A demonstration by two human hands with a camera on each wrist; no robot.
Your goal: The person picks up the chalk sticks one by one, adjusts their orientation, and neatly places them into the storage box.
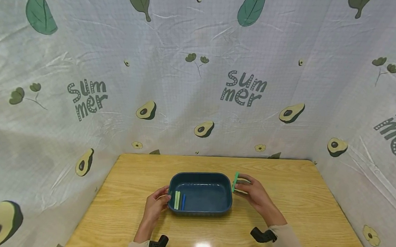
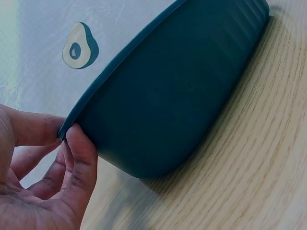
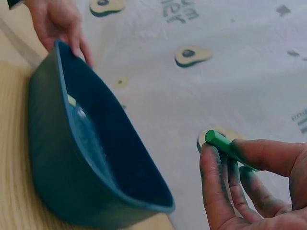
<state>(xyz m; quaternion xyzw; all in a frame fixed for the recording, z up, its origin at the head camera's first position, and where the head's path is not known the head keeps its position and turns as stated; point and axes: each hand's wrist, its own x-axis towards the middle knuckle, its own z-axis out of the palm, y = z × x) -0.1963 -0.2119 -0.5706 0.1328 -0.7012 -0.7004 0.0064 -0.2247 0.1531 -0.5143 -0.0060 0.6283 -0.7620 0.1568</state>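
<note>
From the head camera, a dark blue plastic tub (image 1: 200,193) sat mid-table (image 1: 315,206), with green and blue chalk sticks (image 1: 178,200) lying at its left end. The left hand (image 1: 157,205) pinched the tub's left rim; the right hand (image 1: 253,193), just right of the tub, held a green chalk stick (image 1: 235,181).

At the left wrist, thumb and forefinger (image 2: 81,153) clamped the rim.

At the right wrist, curled fingers (image 3: 216,177) gripped the green stick beside the tub.
</note>
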